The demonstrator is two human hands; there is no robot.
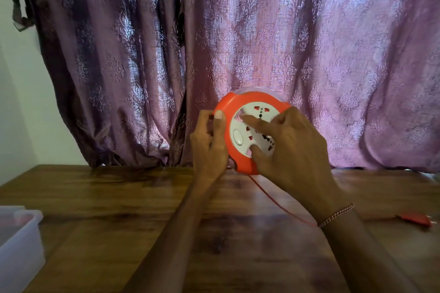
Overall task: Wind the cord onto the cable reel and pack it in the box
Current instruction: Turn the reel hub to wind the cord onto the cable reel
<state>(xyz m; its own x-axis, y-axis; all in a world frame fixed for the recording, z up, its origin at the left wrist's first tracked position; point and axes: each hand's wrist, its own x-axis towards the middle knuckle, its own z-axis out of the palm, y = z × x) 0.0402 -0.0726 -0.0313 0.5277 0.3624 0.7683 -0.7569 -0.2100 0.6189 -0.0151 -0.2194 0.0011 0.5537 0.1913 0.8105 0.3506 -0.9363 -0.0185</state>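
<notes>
The round orange cable reel [232, 108] with a white socket face is held upright above the table, face toward me. My left hand [209, 143] grips its left rim, thumb on the front edge. My right hand [288, 147] lies on the white centre disc, with fingers and thumb hooked into its recesses. A thin red cord [273, 202] hangs from the reel's bottom and runs right, behind my right wrist. Its red plug [415, 219] lies on the table at the right. The translucent plastic box [20, 242] stands at the left edge.
A wooden table [119, 209] spans the foreground. A purple patterned curtain [238, 43] hangs right behind the table's far edge. A white wall shows at the left.
</notes>
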